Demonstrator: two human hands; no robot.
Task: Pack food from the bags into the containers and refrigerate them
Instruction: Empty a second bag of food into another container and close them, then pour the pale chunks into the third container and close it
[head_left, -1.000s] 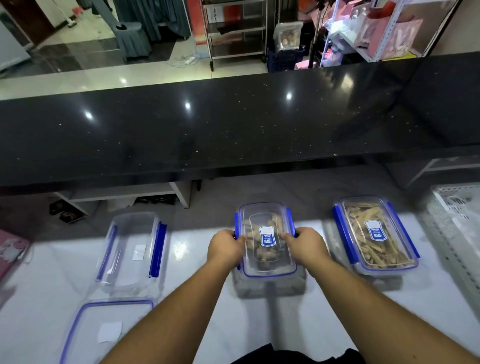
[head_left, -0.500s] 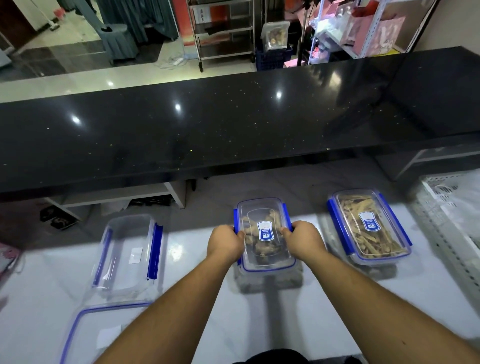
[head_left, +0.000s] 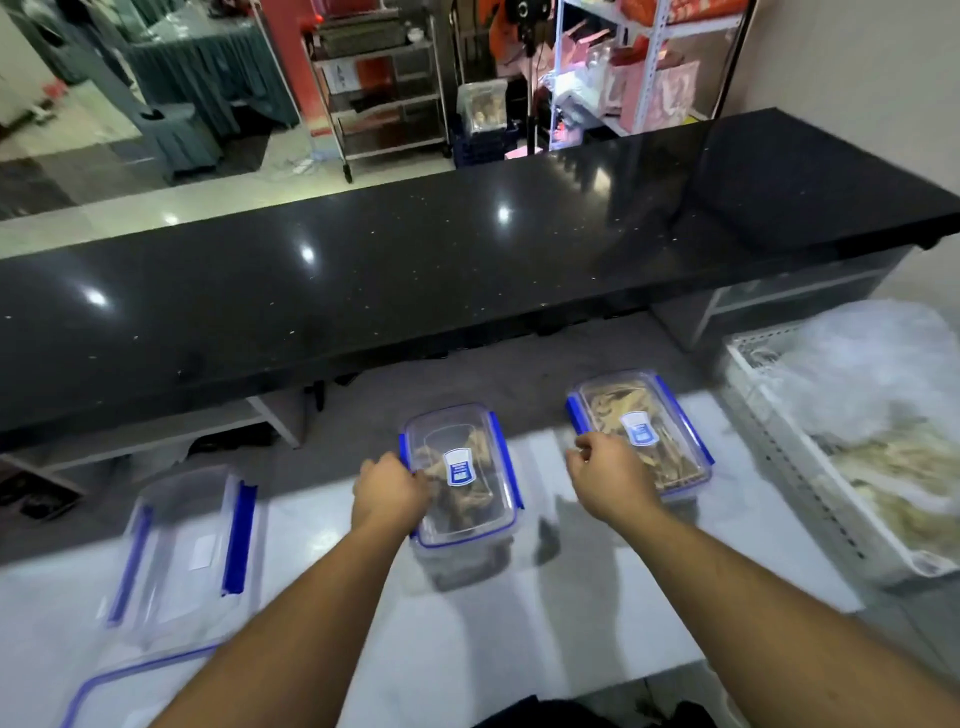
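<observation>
A lidded clear container with blue clips (head_left: 470, 499) stands in the middle of the white table, dark dried food inside. My left hand (head_left: 390, 491) grips its left side. To the right stands a second lidded container (head_left: 660, 421) filled with pale dried strips. My right hand (head_left: 608, 480) hovers over that container's near left corner, fingers loosely curled, holding nothing. At the left an empty open container (head_left: 189, 545) stands, with its loose lid (head_left: 119, 686) lying in front of it.
A white perforated tray (head_left: 795, 467) at the right holds crumpled plastic bags (head_left: 872, 374) and pale food. A long black counter (head_left: 415, 270) runs across behind the table. Shelves and clutter fill the room beyond.
My right hand has let go of the middle container's right side and moved right, toward the second container. My left hand stays on the middle container. The camera has tilted up and right.
</observation>
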